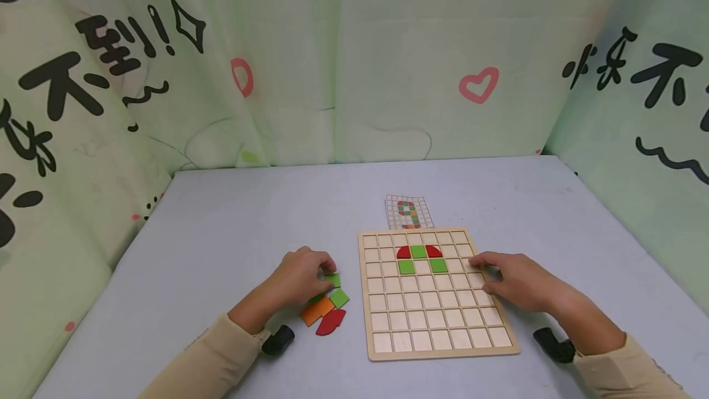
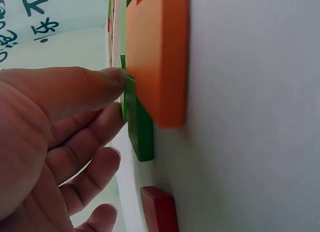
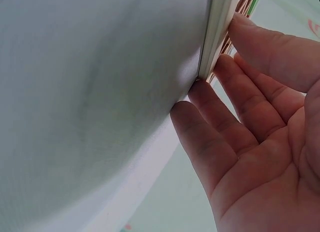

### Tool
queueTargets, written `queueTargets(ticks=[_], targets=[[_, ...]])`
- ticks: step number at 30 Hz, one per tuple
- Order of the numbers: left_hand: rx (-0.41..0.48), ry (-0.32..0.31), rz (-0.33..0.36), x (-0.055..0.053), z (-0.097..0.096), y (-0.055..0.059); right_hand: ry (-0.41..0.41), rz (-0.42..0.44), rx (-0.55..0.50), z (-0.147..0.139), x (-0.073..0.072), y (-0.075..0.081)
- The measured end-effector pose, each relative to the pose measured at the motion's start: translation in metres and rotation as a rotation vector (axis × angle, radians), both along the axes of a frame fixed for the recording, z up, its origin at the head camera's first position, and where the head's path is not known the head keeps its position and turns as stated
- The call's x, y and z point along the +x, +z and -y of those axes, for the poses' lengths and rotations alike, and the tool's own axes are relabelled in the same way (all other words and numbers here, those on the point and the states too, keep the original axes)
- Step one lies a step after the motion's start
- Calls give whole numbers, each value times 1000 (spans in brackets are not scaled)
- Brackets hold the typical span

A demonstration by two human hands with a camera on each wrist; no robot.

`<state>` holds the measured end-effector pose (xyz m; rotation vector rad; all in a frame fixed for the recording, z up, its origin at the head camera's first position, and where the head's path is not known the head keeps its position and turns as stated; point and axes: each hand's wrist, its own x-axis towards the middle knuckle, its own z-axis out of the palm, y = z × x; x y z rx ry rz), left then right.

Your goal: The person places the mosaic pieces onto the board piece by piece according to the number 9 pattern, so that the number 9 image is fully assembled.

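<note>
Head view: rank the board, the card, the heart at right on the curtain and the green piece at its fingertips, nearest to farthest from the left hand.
1. Green piece: pinched in the left hand.
2. Board: just to the hand's right.
3. Card: beyond the board's far edge.
4. Heart: on the curtain behind the table.

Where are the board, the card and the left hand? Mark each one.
Board (image 1: pixel 429 299): head view, on a bare square near its middle.
Card (image 1: pixel 410 211): head view, on its printed pattern.
Left hand (image 1: pixel 302 276): head view, on its back.
</note>
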<state>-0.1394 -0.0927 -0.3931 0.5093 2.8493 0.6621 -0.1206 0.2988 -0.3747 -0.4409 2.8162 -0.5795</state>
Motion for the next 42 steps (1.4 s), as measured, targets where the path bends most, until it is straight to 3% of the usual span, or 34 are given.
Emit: queueTargets(ticks=[6, 14, 26, 31, 38, 42], targets=[[-17, -20, -16, -1, 0, 0, 7, -7, 7, -1, 0, 1], [-18, -10, 25, 1, -1, 3, 11, -7, 5, -2, -1, 0], [-33, -28, -16, -2, -3, 3, 9, 0, -2, -1, 0, 0], [-18, -51, -56, -4, -7, 9, -1, 16, -4, -1, -1, 0], [1, -64, -40, -4, -18, 19, -5, 21, -2, -2, -1, -1], [-9, -96, -63, -5, -25, 22, -7, 23, 2, -1, -1, -1]])
